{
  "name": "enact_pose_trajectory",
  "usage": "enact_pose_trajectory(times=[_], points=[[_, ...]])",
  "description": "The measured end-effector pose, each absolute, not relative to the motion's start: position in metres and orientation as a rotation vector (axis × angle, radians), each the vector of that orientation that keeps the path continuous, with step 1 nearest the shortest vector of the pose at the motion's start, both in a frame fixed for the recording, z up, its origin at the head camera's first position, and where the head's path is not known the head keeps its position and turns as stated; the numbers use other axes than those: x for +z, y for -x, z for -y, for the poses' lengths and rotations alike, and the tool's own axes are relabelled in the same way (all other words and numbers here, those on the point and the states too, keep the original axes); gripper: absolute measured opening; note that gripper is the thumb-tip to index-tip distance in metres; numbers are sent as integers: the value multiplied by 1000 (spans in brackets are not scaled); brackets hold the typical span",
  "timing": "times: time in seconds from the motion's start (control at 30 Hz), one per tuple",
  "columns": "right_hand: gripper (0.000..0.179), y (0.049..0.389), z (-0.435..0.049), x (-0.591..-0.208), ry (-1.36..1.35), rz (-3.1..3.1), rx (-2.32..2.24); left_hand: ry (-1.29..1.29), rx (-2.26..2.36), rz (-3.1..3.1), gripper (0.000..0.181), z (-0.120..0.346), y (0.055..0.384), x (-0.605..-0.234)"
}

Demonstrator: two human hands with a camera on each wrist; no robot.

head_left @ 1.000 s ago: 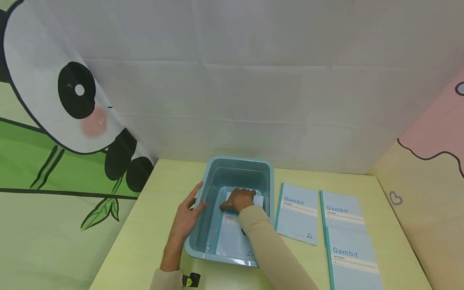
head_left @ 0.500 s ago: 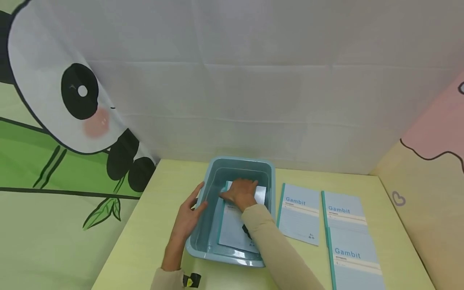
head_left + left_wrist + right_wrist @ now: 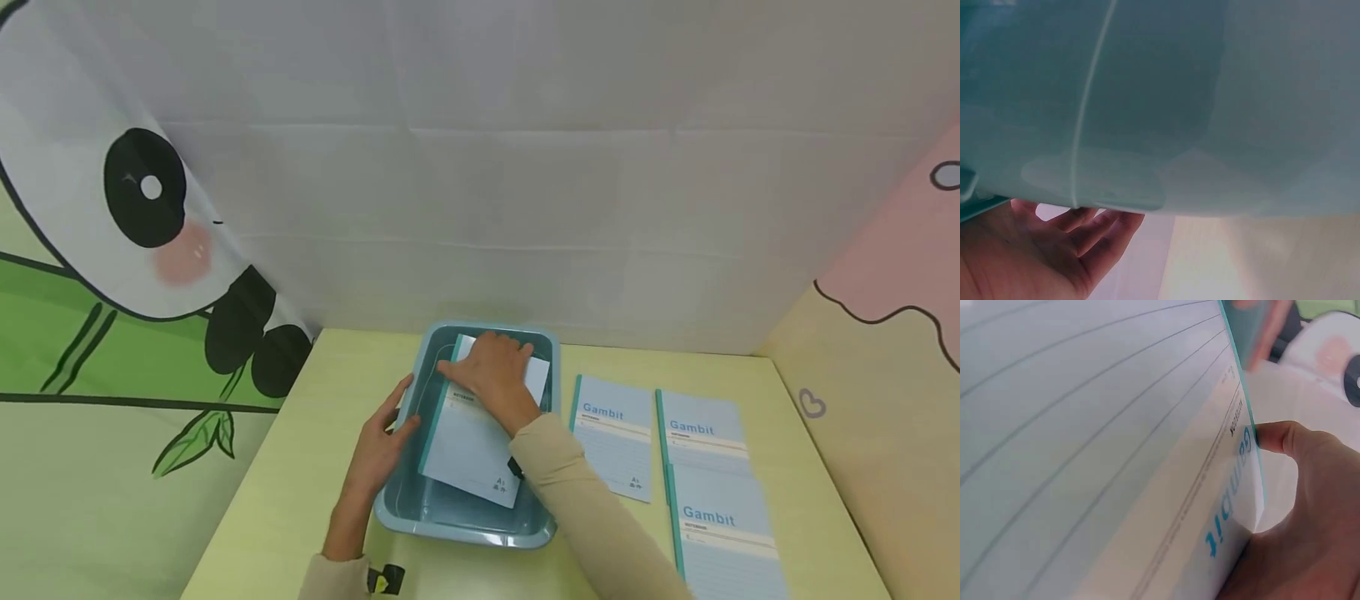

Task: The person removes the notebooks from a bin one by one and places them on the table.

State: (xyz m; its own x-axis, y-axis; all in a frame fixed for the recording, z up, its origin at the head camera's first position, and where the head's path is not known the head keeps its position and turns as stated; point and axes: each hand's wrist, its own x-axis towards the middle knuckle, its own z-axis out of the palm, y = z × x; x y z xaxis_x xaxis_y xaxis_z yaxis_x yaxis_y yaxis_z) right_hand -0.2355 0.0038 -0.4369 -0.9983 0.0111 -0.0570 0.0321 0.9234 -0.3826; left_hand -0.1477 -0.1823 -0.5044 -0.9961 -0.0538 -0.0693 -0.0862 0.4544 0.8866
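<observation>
My right hand [image 3: 491, 371] grips a pale notebook with a teal spine [image 3: 468, 442] by its top part, thumb at the spine side and fingers over to the far side. The notebook is tilted above the floor of a blue-grey plastic basin [image 3: 465, 537]. In the right wrist view the thumb presses the teal edge beside the "Gambit" print on the notebook cover [image 3: 1166, 456]. My left hand [image 3: 378, 450] rests against the basin's left side, fingers fairly straight; the left wrist view shows those fingers [image 3: 1100, 240] at the basin's outer wall [image 3: 1147, 94].
Three matching notebooks lie right of the basin: one close by [image 3: 611, 442], one farther right [image 3: 701, 429], and one overlapping it in front [image 3: 723, 533]. The pale yellow table [image 3: 262, 517] meets a white cloth wall [image 3: 525, 167] at the back.
My right hand has lifted the notebook from the basin floor, moving it up and toward the far end, now tilted and turned slightly. The left hand stays at the basin's side.
</observation>
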Motion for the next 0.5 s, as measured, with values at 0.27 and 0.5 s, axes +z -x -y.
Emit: enact_pose_trajectory(times=[0.27,0.5], points=[[65,252,-46,-390,-38,-3002,-704,187,1649,-2675,62,170,157,-505],[57,270,-108,-368,-70,-2949,-796,209,1677,-2672,62,156,168,-505]])
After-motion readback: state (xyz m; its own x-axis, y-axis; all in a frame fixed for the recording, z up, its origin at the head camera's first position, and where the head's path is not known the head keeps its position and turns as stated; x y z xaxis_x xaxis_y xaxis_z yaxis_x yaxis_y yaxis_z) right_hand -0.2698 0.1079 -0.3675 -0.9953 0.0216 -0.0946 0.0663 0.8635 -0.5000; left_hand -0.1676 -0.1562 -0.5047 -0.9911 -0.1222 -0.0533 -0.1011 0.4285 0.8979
